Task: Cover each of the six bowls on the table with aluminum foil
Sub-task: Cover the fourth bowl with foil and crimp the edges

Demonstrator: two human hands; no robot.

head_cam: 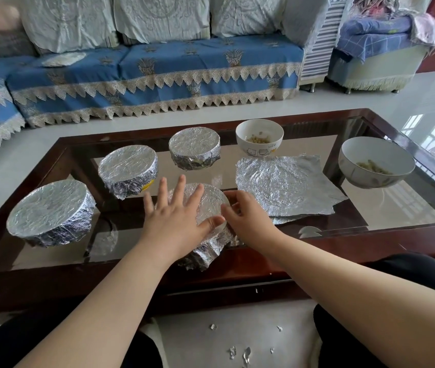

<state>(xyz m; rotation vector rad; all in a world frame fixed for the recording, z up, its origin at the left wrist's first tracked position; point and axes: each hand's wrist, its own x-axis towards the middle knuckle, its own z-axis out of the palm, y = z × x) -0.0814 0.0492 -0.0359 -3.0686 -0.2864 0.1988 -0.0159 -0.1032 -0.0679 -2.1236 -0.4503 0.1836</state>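
Observation:
Six bowls stand on a glass-topped table (317, 123). Foil covers three: one at the near left (49, 211), one behind it (128, 167), one further back (193, 147). A fourth foil-topped bowl (211, 201) sits in front of me. My left hand (176, 216) presses flat on its top with fingers spread. My right hand (248, 216) has curled fingers on the foil at its right rim. Loose foil hangs at its near side. Two white bowls with food are uncovered: a small one (258, 136) at the back and a larger one (375, 162) on the right.
A crinkled flat foil sheet (285, 184) lies on the glass between the two open bowls. Small foil scraps (245, 354) lie on the floor between my knees. A blue-covered sofa (157, 75) runs behind the table, with white floor in between.

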